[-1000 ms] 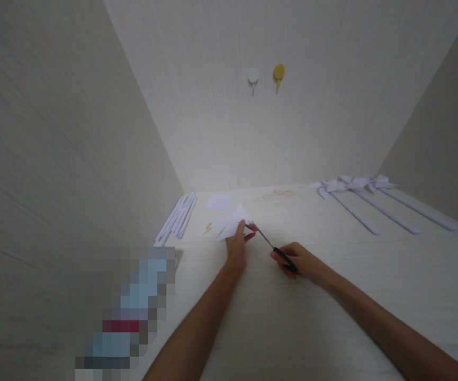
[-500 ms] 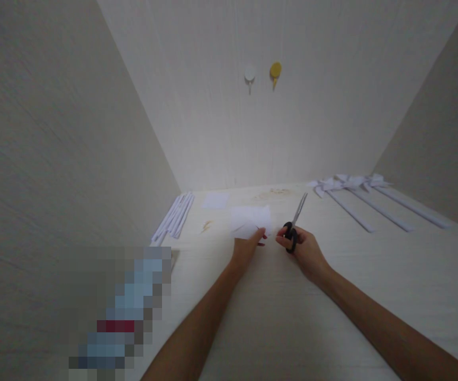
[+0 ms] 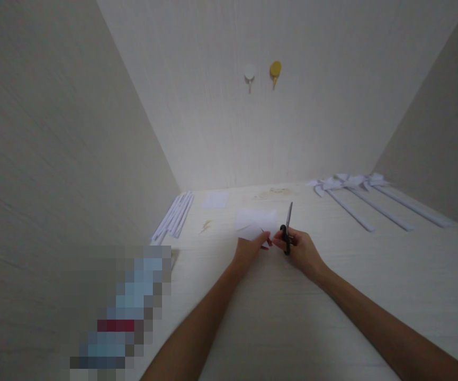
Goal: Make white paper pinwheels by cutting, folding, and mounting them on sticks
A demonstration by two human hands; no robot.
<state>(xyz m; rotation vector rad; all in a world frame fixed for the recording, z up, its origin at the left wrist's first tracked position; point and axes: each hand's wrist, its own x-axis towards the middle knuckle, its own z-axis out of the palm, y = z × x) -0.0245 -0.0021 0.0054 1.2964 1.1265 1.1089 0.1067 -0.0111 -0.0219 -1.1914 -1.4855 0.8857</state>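
A white sheet of paper (image 3: 254, 218) is pinched at its lower right edge by my left hand (image 3: 252, 247), in the middle of the table. A curved line or slit shows across the sheet. My right hand (image 3: 301, 248) is closed around a pair of scissors (image 3: 287, 233) with black handles, their blades pointing up and away from me. The right thumb and fingertips are close to the left fingertips, near the paper's edge. Whether the right fingertips touch the paper I cannot tell.
Several white paper rolls (image 3: 173, 214) lie bundled at the left. A small paper sheet (image 3: 215, 200) lies behind. At the right are three paper sticks (image 3: 387, 210) with folded paper (image 3: 338, 182) at their ends. A white hook (image 3: 249, 73) and a yellow hook (image 3: 275, 69) hang on the wall.
The scissors have swung more upright and moved slightly left and down with my right hand. My left hand and the paper have shifted a little to the right, bringing both hands closer together.
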